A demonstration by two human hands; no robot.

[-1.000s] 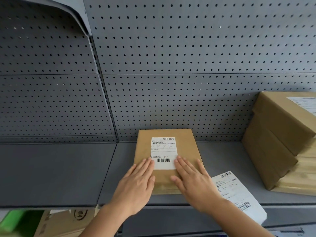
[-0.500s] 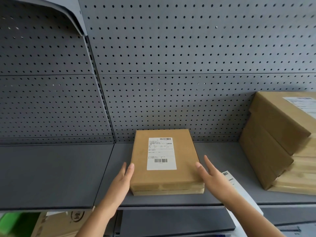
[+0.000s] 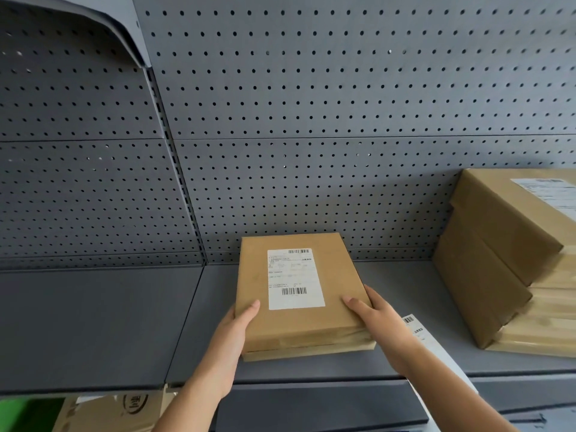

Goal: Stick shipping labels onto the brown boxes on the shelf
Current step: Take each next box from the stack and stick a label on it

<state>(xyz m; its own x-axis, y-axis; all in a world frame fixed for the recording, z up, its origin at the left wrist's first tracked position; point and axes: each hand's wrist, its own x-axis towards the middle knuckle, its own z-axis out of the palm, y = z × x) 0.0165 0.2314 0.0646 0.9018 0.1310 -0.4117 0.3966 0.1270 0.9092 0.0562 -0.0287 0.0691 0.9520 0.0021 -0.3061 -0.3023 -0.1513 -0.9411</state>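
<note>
On the far left, below the grey shelf [image 3: 93, 322], a green shape [image 3: 28, 413] and a piece of printed cardboard [image 3: 115, 410] show under the shelf's front edge, well left of and lower than the brown box [image 3: 252, 294].

The left hand [image 3: 232, 335] grips the box's left side near its front corner, thumb lying on the top face and the other fingers hidden below the edge. The box lies on the shelf in front of the perforated back wall [image 3: 311, 104], and its front end looks slightly raised, though contact with the shelf cannot be judged for sure. A white shipping label [image 3: 294, 277] with two barcodes is stuck flat on the box's top, roughly centred.

The right hand [image 3: 378, 319] clamps the box's right side, thumb on top and fingers wrapped down the edge.

Just right of the box, partly hidden behind the right forearm, a loose label sheet [image 3: 427, 338] lies at the shelf's front edge. Further right of the box stands a stack of brown boxes [image 3: 498, 260], and the top one carries a label [image 3: 551, 194] of its own.
</note>
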